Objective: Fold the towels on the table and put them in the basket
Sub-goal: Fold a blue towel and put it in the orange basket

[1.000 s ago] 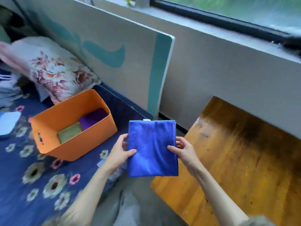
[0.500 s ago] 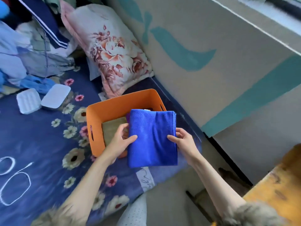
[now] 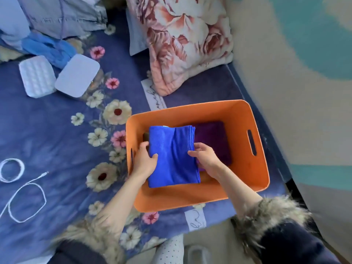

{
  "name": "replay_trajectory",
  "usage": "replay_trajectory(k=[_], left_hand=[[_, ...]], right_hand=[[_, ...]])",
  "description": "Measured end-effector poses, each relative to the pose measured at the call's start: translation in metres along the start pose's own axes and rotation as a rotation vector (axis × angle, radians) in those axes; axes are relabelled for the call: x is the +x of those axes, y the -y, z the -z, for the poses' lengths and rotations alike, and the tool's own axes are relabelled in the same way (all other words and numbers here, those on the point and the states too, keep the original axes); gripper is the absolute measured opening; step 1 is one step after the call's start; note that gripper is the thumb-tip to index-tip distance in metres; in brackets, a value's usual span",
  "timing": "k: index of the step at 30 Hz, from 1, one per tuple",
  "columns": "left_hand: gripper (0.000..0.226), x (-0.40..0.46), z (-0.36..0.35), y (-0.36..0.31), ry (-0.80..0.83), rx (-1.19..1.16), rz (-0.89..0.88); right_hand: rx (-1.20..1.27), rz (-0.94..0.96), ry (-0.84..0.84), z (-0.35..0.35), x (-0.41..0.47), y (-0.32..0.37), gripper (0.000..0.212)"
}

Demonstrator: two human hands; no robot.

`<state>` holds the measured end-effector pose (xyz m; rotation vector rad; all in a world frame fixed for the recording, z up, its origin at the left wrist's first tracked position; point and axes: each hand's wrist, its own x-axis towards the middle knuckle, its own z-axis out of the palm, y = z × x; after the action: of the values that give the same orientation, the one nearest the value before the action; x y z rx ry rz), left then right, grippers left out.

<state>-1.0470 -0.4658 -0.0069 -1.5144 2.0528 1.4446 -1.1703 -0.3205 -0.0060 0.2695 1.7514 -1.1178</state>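
Observation:
A folded blue towel [image 3: 172, 157] lies inside the orange basket [image 3: 242, 119], over the left half. My left hand [image 3: 144, 160] grips its left edge, thumb on top. My right hand [image 3: 205, 159] pinches its right edge. A folded purple towel [image 3: 213, 138] lies in the basket's right half, partly under the blue one. A dark corner of another towel [image 3: 146, 137] peeks out at the blue towel's upper left; the rest of it is hidden.
The basket stands on a blue flowered bedspread [image 3: 57, 130]. A floral pillow [image 3: 186, 40] leans behind it. Two white pads [image 3: 57, 77] and a white cable [image 3: 19, 187] lie to the left. A painted wall [image 3: 304, 73] runs along the right.
Both hands carried the blue towel from beside the wooden table leftward and lowered it into the basket. The view swung down over the bed.

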Motion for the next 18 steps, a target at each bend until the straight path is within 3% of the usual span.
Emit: replay_trajectory(k=[6,14,16,18], left_hand=[[0.046,0.013,-0.028,0.013,-0.169,0.330,0.012],[0.068,0.034,-0.039,0.019,-0.213,0.372,0.015],[0.076,0.036,-0.040,0.021,-0.160,0.462,0.008],[0.084,0.036,-0.045,0.026,-0.083,0.646,-0.046]], right_hand=[[-0.029,-0.077,-0.019,-0.019,0.050,-0.015,0.020],[-0.092,-0.105,-0.042,-0.031,0.086,-0.017,0.025],[-0.219,-0.090,-0.078,-0.033,0.086,-0.017,0.030],[-0.522,0.040,-0.157,-0.036,0.080,-0.017,0.037]])
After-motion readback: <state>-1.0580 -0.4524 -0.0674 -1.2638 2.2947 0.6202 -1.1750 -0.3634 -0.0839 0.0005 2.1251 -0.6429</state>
